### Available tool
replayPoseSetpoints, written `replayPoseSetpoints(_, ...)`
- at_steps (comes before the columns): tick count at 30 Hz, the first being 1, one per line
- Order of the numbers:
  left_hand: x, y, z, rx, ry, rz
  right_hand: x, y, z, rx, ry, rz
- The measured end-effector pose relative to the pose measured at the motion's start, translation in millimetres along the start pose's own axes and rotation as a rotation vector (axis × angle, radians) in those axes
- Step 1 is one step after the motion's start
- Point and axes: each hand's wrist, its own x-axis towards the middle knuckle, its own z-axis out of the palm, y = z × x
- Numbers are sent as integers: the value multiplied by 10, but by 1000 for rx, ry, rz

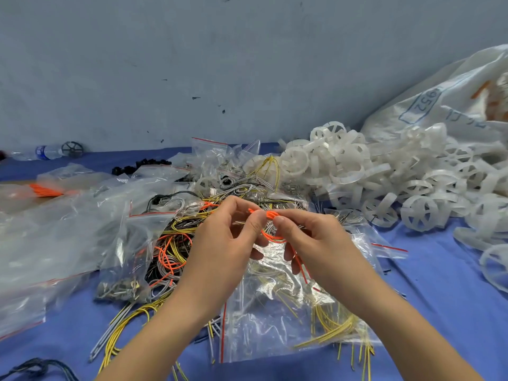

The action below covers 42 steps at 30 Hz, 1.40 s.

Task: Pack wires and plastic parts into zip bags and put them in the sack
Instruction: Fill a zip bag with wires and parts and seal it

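My left hand (225,243): fingers curled, pinching one end of the thin, glossy orange wire loops (270,215).
My right hand (313,237): thumb and fingers pinch the same bundle, above the crinkly clear zip bag (275,312).
Spoked translucent white plastic wheels (384,182): heaped on the blue cloth (439,284), touching the printed white sack (453,100).

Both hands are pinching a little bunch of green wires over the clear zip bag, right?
Not quite. They are orange wires, not green. The head view shows the left hand and the right hand pinching that little bunch over the clear zip bag.
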Motion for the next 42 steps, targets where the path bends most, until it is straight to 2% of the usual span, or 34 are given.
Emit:
replayPoseSetpoints(5,-7,-22,-90,-25,68,-5,-23,-44,27,110,-74,17)
replayPoseSetpoints(12,-65,-34,-192,-136,47,-75,-46,-58,22,180,-184,86)
replayPoseSetpoints(21,-20,27,-287,-340,117,-207,-34,-23,82,166,-190,80)
replayPoseSetpoints(25,-60,32,-177,-547,145,-292,-44,-13,90,59,-182,66)
replayPoseSetpoints(28,-100,33,-91,-672,131,-321,-38,-9,88,122,-141,75)
replayPoseSetpoints(32,-134,18,-8,-566,99,-354,-55,-6,102,309,-129,132)
replayPoseSetpoints(35,-160,9,41,-590,64,-443,-59,-39,104,376,-130,111)
replayPoseSetpoints(42,-252,21,-5,-320,-33,-480,-53,-27,99,237,-102,51)
